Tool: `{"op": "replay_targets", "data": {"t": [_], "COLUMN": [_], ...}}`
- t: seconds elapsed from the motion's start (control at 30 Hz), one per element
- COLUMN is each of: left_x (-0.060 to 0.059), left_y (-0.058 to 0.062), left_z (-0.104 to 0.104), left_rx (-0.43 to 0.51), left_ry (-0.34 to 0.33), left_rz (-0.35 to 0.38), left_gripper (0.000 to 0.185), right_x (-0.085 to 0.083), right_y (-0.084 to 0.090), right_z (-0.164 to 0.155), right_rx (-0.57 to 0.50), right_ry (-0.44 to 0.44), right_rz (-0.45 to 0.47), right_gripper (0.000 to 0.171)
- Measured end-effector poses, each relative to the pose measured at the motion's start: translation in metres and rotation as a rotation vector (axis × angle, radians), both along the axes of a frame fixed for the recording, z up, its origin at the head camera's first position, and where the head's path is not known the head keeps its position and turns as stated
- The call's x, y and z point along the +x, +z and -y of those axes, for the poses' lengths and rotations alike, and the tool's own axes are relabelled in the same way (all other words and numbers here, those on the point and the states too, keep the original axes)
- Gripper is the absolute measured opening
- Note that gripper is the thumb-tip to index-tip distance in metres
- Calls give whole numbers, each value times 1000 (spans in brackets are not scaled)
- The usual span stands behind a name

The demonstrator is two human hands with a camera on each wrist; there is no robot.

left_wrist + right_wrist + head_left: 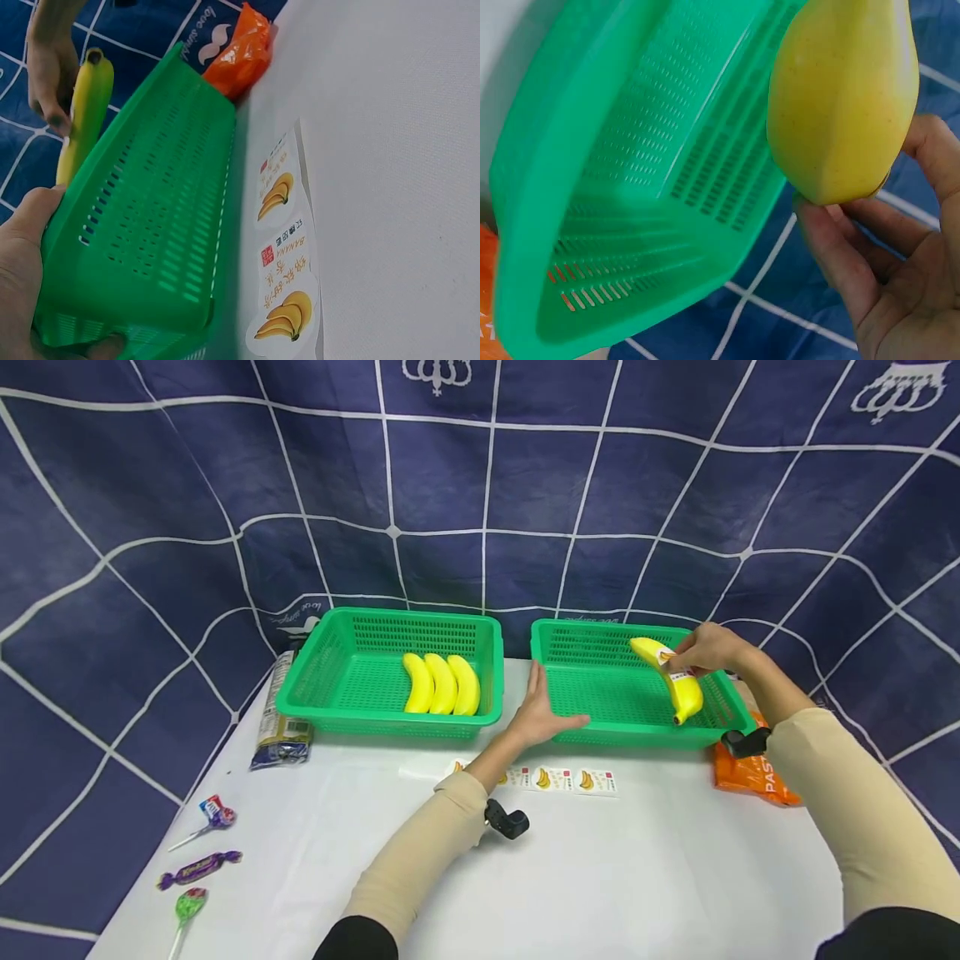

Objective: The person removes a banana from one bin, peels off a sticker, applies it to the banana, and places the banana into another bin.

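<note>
My right hand (pixel 708 653) pinches a yellow banana (pixel 684 695) by its middle, over the right end of the right green basket (pixel 630 737). Part of a white sticker shows on this banana beside the fingers. In the right wrist view, the banana (pixel 844 97) looms close, with fingertips and thumb on it. At the same basket's left end, my left hand (pixel 536 714) has its fingers straight and thumb spread, touching the near corner. The left wrist view shows the thumb (pixel 34 214) beside the basket rim (pixel 112 142).
Three bananas (pixel 442 685) lie in the left green basket (pixel 390 724). A strip of banana stickers (pixel 551 779) lies in front. An orange bag (pixel 757 777) sits by the right basket, a packaged bag (pixel 283 718) by the left one. Lollipops and a purple-wrapped candy (pixel 198 868) lie leftward.
</note>
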State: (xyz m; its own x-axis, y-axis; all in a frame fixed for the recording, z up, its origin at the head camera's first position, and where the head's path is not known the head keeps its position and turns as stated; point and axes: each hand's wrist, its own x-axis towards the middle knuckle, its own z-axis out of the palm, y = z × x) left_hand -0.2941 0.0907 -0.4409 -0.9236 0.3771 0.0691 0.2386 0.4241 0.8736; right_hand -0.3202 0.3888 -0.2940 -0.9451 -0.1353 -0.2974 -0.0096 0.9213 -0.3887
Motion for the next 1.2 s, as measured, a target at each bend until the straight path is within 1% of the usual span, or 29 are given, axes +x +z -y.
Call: {"op": "replay_targets", "data": {"t": [0.27, 0.43, 0.5, 0.6, 0.8, 0.87, 0.97, 1.13, 1.2], "left_x": [1, 2, 3, 4, 7, 8, 9, 11, 11], "left_y": [4, 4, 4, 3, 3, 3, 4, 2, 1], "left_z": [0, -1, -1, -1, 0, 1, 2, 1, 1], "left_rx": [6, 14, 6, -5, -16, -25, -35, -31, -34], "left_ry": [-19, -15, -8, -2, 9, 13, 22, 33, 32], "left_rz": [-3, 0, -4, -9, -12, -13, -18, -24, -23], "left_gripper": [123, 123, 123, 123, 124, 124, 125, 125, 124], "right_x": [-33, -44, -46, -49, -55, -57, -59, -58, -57], "right_y": [-15, -32, -39, -49, -63, -67, -71, -78, -81], "right_z": [-25, -41, -44, -48, -48, -46, -43, -39, -38], "right_rx": [13, -6, -19, -10, -22, -20, -14, 98, 162], "right_ry": [-37, -46, -45, -50, -64, -67, -70, -66, -54], "right_rz": [26, 71, 95, 136, 248, 267, 279, 240, 221], "right_gripper": [66, 67, 66, 60, 40, 35, 32, 32, 30]}}
